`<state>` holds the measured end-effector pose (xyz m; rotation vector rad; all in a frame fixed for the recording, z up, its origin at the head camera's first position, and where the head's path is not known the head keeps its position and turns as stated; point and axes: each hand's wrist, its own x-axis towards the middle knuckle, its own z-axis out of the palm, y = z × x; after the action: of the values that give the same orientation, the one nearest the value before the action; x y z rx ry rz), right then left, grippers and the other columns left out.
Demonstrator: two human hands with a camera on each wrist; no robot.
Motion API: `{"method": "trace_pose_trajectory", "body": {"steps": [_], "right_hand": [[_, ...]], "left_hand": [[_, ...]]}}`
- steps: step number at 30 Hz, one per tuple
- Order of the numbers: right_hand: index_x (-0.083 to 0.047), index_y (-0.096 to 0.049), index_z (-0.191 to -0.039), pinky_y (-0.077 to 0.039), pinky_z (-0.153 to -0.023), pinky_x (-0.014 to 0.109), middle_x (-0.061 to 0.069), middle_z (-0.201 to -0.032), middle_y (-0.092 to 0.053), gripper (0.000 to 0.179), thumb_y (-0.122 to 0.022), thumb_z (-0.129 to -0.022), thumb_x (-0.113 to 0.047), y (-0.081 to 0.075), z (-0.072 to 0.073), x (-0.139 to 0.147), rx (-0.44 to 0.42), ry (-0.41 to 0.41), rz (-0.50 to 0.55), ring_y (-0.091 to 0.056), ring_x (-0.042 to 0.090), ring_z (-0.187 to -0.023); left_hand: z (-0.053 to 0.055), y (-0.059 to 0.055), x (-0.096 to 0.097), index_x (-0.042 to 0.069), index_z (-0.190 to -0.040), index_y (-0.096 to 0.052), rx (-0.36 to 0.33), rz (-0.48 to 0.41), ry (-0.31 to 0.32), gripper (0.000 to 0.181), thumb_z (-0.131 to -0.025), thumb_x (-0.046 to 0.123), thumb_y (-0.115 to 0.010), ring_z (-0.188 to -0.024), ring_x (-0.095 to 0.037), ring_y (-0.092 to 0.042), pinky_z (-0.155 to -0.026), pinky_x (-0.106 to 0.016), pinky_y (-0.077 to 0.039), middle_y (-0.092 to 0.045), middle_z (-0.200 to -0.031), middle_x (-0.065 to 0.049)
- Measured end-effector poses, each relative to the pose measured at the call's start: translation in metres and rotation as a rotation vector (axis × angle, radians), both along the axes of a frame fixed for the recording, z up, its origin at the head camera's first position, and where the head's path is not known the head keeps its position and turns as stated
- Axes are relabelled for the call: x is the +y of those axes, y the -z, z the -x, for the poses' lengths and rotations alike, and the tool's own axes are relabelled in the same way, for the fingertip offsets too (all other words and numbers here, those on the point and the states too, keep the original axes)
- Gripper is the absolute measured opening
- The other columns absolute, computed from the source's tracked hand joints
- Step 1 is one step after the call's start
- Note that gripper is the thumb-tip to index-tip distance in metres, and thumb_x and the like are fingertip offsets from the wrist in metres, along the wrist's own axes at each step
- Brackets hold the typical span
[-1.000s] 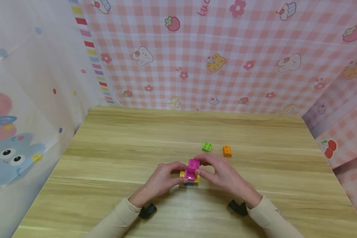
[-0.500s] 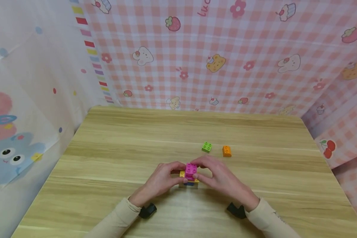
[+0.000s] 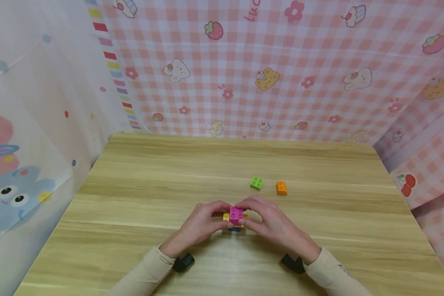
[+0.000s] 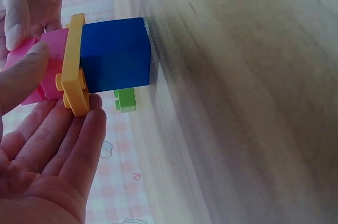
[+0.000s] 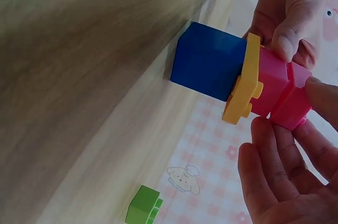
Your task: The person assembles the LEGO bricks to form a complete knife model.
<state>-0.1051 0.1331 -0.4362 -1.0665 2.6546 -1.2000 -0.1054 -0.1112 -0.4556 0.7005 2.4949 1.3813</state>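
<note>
A small tower of toy building bricks stands on the table: a blue block at the bottom, a flat yellow plate above it, then a pink brick. My left hand steadies the tower from the left, its thumb and fingers gripping around the lower pink brick. On top is a second pink brick, pinched between the thumb and fingers of my right hand. In the right wrist view this upper brick sits slightly tilted, with a thin wedge-shaped gap below it.
Behind the tower lie a green brick and, to its right, an orange brick. Both are loose on the wood-grain table. A pink checked cloth hangs behind the table's back edge.
My right hand has brought the upper pink brick left and down onto the lower pink brick. The left hand has stayed at the tower.
</note>
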Motion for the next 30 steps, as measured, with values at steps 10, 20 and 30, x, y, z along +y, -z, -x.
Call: {"method": "trace_pose_trajectory", "body": {"steps": [10, 20, 30], "right_hand": [[-0.015, -0.072, -0.125, -0.058, -0.093, 0.034, -0.008, -0.119, -0.066, 0.030, -0.074, -0.098, -0.028, -0.0001, -0.0002, 0.0013, 0.099, -0.020, -0.030, -0.066, 0.014, -0.106], [-0.010, -0.073, -0.121, -0.059, -0.087, 0.029, -0.005, -0.113, -0.067, 0.030, -0.081, -0.093, -0.019, -0.0012, 0.0020, -0.0007, 0.186, -0.059, -0.044, -0.068, 0.016, -0.100], [-0.011, -0.072, -0.126, -0.059, -0.088, 0.031, -0.005, -0.112, -0.068, 0.037, -0.082, -0.091, -0.018, 0.0041, -0.0023, -0.0023, 0.111, -0.002, -0.036, -0.067, 0.013, -0.101]], "left_hand": [[0.0019, -0.0034, 0.0010, 0.011, -0.128, -0.069, -0.006, 0.024, 0.007, 0.040, -0.091, 0.017, -0.081, -0.113, -0.020, -0.071, -0.106, -0.046, -0.051, -0.075, -0.123, -0.005], [0.0054, -0.0066, 0.0018, 0.008, -0.121, -0.072, 0.045, 0.041, 0.053, 0.036, -0.088, 0.014, -0.083, -0.109, -0.020, -0.072, -0.099, -0.040, -0.056, -0.076, -0.117, -0.005], [0.0036, -0.0045, 0.0018, 0.007, -0.121, -0.071, 0.036, 0.049, 0.053, 0.035, -0.088, 0.012, -0.084, -0.109, -0.022, -0.073, -0.098, -0.040, -0.057, -0.076, -0.118, -0.007]]}}
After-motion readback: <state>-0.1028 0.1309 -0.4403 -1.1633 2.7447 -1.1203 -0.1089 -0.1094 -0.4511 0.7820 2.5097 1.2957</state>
